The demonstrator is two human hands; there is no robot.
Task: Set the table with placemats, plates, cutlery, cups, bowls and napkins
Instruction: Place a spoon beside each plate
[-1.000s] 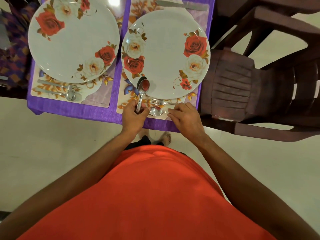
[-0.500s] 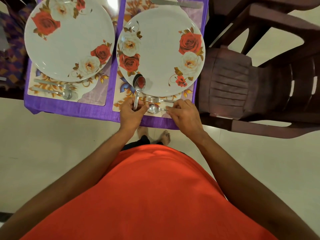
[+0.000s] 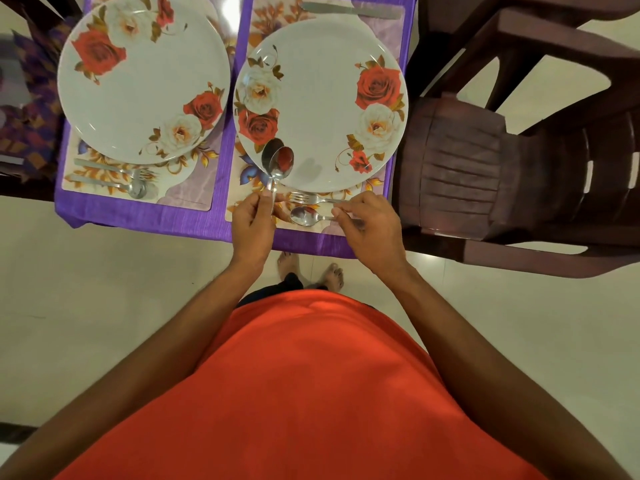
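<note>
Left hand (image 3: 254,223) pinching a steel spoon (image 3: 278,161) by its handle, bowl over the near rim of the rose-patterned plate (image 3: 322,98), right hand (image 3: 370,230) pinching the handle of a second spoon (image 3: 303,215) lying just beside a fork (image 3: 308,198) on the floral placemat (image 3: 389,31), purple-clothed bench (image 3: 173,220), brown plastic chair (image 3: 485,168) alongside

No writing, brand, number or sign can be read anywhere. The left plate (image 3: 138,74), the right plate (image 3: 318,109) and the placemats (image 3: 188,199) under them carry only printed flowers and leaves.
</note>
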